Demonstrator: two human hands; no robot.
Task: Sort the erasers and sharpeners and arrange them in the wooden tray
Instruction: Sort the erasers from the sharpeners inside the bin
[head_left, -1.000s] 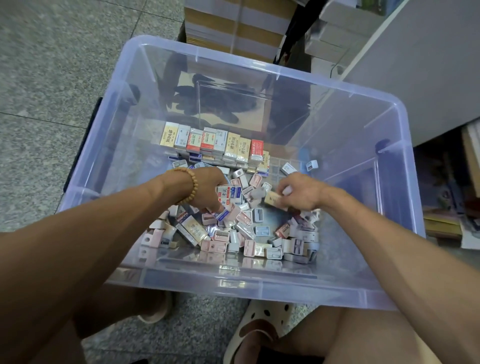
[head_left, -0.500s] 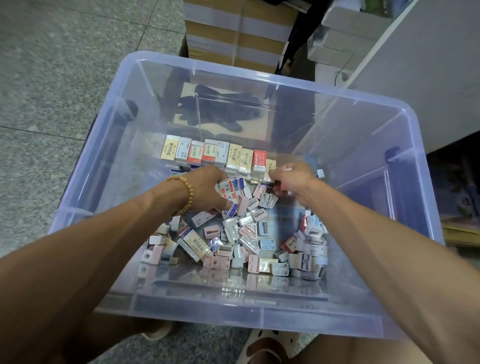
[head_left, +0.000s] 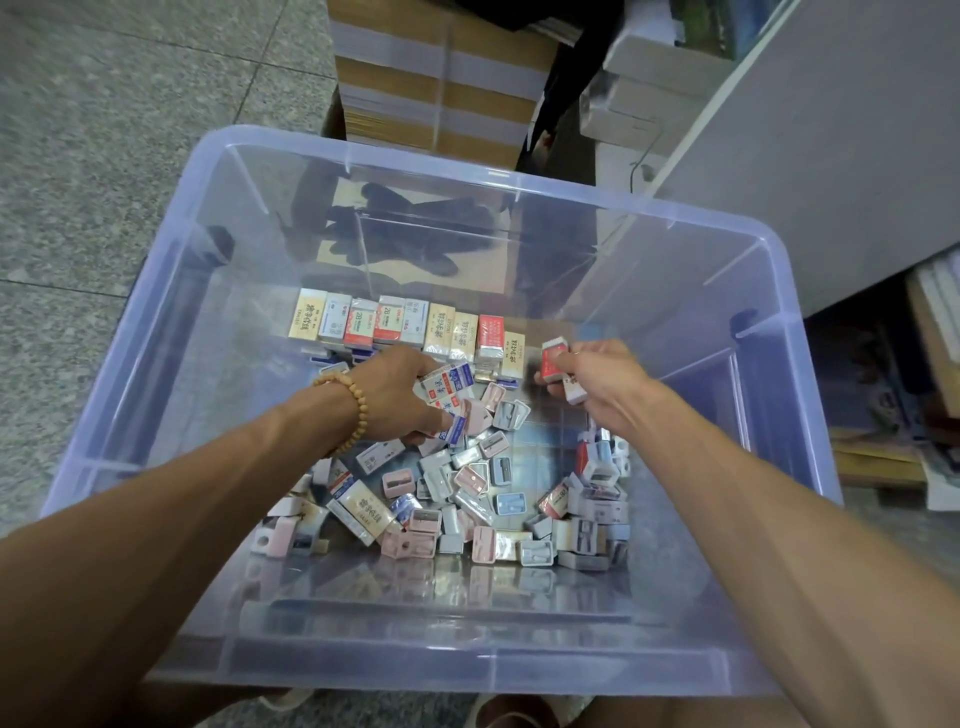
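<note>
Left hand's fingers among erasers

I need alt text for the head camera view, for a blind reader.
Two hands reach into a clear plastic bin: the right hand holds a red eraser beside a row of erasers, the left hand grips others above loose sharpeners.
</note>
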